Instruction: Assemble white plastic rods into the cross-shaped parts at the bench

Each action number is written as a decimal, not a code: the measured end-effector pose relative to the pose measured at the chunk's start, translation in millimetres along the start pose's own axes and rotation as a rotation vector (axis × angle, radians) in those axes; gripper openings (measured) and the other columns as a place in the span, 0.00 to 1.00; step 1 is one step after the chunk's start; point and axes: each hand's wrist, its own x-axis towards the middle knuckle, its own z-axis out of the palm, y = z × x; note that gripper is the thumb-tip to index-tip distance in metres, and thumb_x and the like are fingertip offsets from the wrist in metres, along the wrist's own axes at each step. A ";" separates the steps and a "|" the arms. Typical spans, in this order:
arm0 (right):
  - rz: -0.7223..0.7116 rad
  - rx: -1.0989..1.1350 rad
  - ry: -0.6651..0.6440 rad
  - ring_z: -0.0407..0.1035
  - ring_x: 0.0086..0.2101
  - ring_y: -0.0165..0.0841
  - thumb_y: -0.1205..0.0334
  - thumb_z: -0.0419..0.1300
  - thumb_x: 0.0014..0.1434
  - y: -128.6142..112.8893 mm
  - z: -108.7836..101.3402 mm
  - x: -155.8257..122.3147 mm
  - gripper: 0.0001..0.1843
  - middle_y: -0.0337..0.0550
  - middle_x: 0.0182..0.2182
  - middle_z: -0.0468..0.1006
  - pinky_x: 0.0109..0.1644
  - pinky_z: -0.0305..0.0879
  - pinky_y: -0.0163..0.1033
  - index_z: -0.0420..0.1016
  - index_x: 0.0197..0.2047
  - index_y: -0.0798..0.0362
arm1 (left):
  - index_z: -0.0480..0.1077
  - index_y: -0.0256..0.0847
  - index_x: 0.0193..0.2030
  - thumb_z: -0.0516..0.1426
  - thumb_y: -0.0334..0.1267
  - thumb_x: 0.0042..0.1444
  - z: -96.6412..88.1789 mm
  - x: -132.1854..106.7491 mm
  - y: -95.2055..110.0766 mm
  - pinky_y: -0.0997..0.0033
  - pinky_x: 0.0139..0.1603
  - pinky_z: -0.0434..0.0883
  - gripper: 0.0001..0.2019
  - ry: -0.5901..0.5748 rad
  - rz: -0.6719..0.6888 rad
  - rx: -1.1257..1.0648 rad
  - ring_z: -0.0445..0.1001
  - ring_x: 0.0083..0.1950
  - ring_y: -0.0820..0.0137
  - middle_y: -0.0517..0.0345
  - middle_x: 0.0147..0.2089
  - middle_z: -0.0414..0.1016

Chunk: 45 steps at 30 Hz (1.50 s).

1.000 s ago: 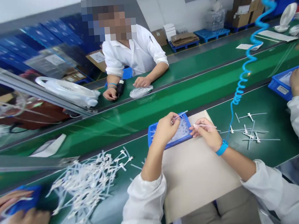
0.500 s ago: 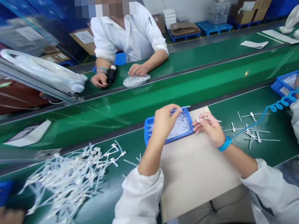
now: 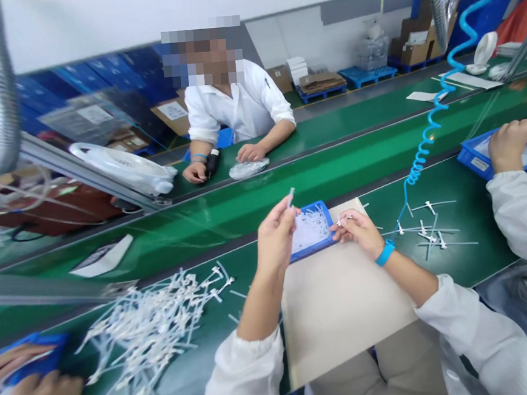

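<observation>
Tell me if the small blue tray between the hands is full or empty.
Not empty: thin white plastic pieces cover the floor of the blue tray.

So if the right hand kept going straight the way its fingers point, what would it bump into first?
The right hand would most likely meet the rim of the blue plastic tray first, though depth is hard to judge here.

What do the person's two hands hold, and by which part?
The left hand pinches a thin white plastic stem near its lower end. The right hand pinches a small white plastic piece; which part is too small to tell.
</observation>
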 end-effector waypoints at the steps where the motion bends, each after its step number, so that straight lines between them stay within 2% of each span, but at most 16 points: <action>1: 0.006 0.012 -0.009 0.83 0.32 0.34 0.39 0.76 0.55 0.2 1.1 -1.2 0.27 0.45 0.38 0.89 0.32 0.74 0.35 0.72 0.41 0.49 | 0.80 0.39 0.55 0.76 0.45 0.50 -2.7 -9.2 -4.5 0.79 0.28 0.65 0.27 -0.018 -0.048 -0.042 0.66 0.27 0.80 0.58 0.36 0.81; 4: 0.032 0.034 -0.061 0.84 0.34 0.35 0.42 0.77 0.56 -0.3 5.1 -6.5 0.24 0.46 0.39 0.89 0.33 0.75 0.34 0.75 0.42 0.50 | 0.78 0.40 0.47 0.78 0.50 0.47 -12.0 -36.1 -17.4 0.79 0.30 0.71 0.26 -0.032 -0.140 -0.152 0.71 0.29 0.78 0.60 0.34 0.79; 8: 0.006 0.001 -0.100 0.84 0.36 0.35 0.47 0.78 0.57 -2.2 9.2 -13.3 0.19 0.44 0.38 0.88 0.36 0.77 0.36 0.81 0.42 0.51 | 0.74 0.41 0.40 0.78 0.54 0.45 -18.6 -60.4 -29.2 0.71 0.44 0.82 0.27 -0.053 -0.219 -0.205 0.80 0.38 0.72 0.62 0.35 0.76; 11: 0.013 -0.031 -0.082 0.81 0.34 0.33 0.49 0.79 0.56 -4.1 10.0 -16.2 0.17 0.42 0.35 0.87 0.37 0.77 0.36 0.85 0.40 0.51 | 0.74 0.41 0.40 0.78 0.53 0.46 -17.1 -68.2 -33.9 0.74 0.38 0.81 0.26 -0.090 -0.294 -0.196 0.79 0.38 0.72 0.60 0.37 0.76; 13: 0.027 -0.041 -0.069 0.81 0.33 0.33 0.50 0.80 0.55 -6.0 10.0 -17.8 0.17 0.42 0.35 0.87 0.38 0.78 0.37 0.86 0.39 0.51 | 0.76 0.40 0.40 0.77 0.52 0.48 -14.9 -70.8 -36.0 0.77 0.33 0.77 0.24 -0.114 -0.294 -0.164 0.76 0.35 0.74 0.58 0.38 0.77; 19: 0.085 -0.097 -0.114 0.83 0.35 0.36 0.49 0.81 0.53 -10.6 12.0 -23.5 0.19 0.45 0.37 0.88 0.45 0.82 0.44 0.87 0.41 0.51 | 0.80 0.40 0.37 0.73 0.46 0.54 -9.9 -76.9 -34.6 0.72 0.36 0.74 0.13 -0.170 -0.159 0.095 0.74 0.33 0.72 0.56 0.35 0.81; 22: 0.087 -0.134 -0.122 0.83 0.36 0.37 0.47 0.80 0.54 -10.1 13.7 -26.1 0.18 0.45 0.38 0.88 0.46 0.82 0.45 0.87 0.40 0.50 | 0.81 0.41 0.36 0.69 0.42 0.57 -8.5 -80.4 -29.5 0.68 0.42 0.76 0.07 -0.194 -0.079 0.233 0.78 0.38 0.67 0.55 0.37 0.83; 27: 0.061 -0.199 -0.163 0.83 0.36 0.37 0.49 0.79 0.57 -9.8 17.5 -29.4 0.15 0.44 0.37 0.88 0.44 0.82 0.44 0.88 0.40 0.48 | 0.82 0.43 0.37 0.67 0.39 0.60 -6.4 -85.0 -23.6 0.64 0.50 0.77 0.04 -0.234 0.040 0.293 0.81 0.44 0.63 0.53 0.40 0.85; 35: 0.091 -0.169 -0.116 0.82 0.33 0.37 0.46 0.80 0.54 -11.5 21.5 -31.9 0.16 0.43 0.36 0.88 0.40 0.82 0.42 0.88 0.38 0.47 | 0.82 0.44 0.37 0.67 0.44 0.63 -5.9 -86.5 -24.6 0.63 0.47 0.78 0.07 -0.235 0.168 0.375 0.81 0.42 0.62 0.52 0.39 0.84; 39: 0.030 -0.218 -0.106 0.81 0.33 0.37 0.46 0.80 0.54 -14.8 24.6 -32.4 0.15 0.44 0.36 0.87 0.40 0.82 0.44 0.88 0.37 0.47 | 0.84 0.45 0.38 0.67 0.42 0.65 -5.8 -90.1 -24.0 0.65 0.46 0.78 0.06 -0.211 0.245 0.433 0.82 0.42 0.64 0.53 0.39 0.85; 45: -0.004 -0.257 -0.039 0.78 0.32 0.36 0.46 0.78 0.56 -16.5 33.5 -38.9 0.16 0.44 0.36 0.86 0.38 0.81 0.44 0.86 0.36 0.48 | 0.86 0.46 0.41 0.66 0.41 0.67 -6.8 -95.0 -29.1 0.66 0.44 0.80 0.05 -0.133 0.463 0.553 0.84 0.41 0.64 0.54 0.38 0.87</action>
